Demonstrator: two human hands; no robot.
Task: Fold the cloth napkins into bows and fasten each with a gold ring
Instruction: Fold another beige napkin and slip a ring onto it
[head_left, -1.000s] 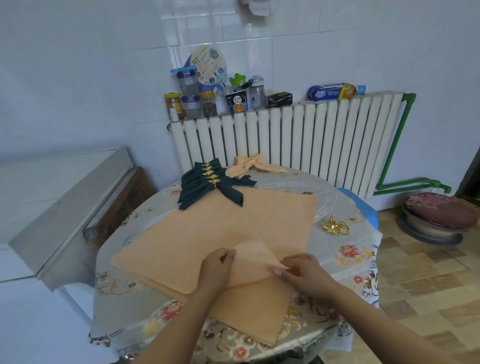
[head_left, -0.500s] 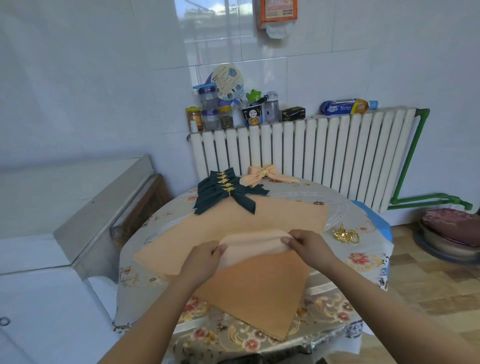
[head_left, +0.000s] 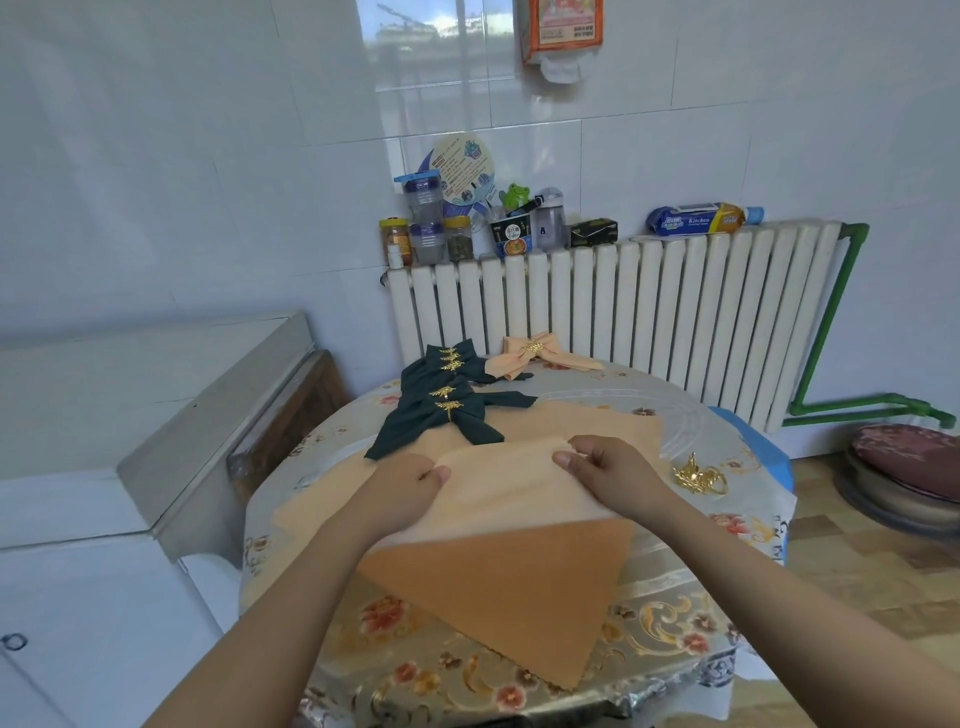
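From the head camera, we looked down over a round table (head_left: 675, 613) dressed in a floral cloth, and both of our hands were busy on the top peach napkin (head_left: 509, 577). We had its far edge lifted and drawn across the middle, and that raised flap showed its paler side, which told us a fold was in the making. Our left hand (head_left: 402, 486) pinched the flap's left end, thumb on top and fingers curled beneath. Our right hand (head_left: 605, 467) gripped the right end the same way, fingers closed on the cloth. We judged the two hands were set apart like that to keep the folded edge straight and taut.

The near corner of the napkin pointed toward us and reached almost to the table's edge, so the cloth lay as a diamond, likely because a bow starts from a corner fold. More peach cloth lay flat under it, apparently waiting its turn.

At the far side, a row of dark green bows (head_left: 447, 402) sat overlapping, each cinched with a gold ring, and one finished peach bow (head_left: 532, 351) lay just behind them, parked clear of our working space. Spare gold rings (head_left: 696, 475) rested near our right hand, handy for the fastening. Behind the table stood a white radiator (head_left: 649, 312) with jars and bottles on top.
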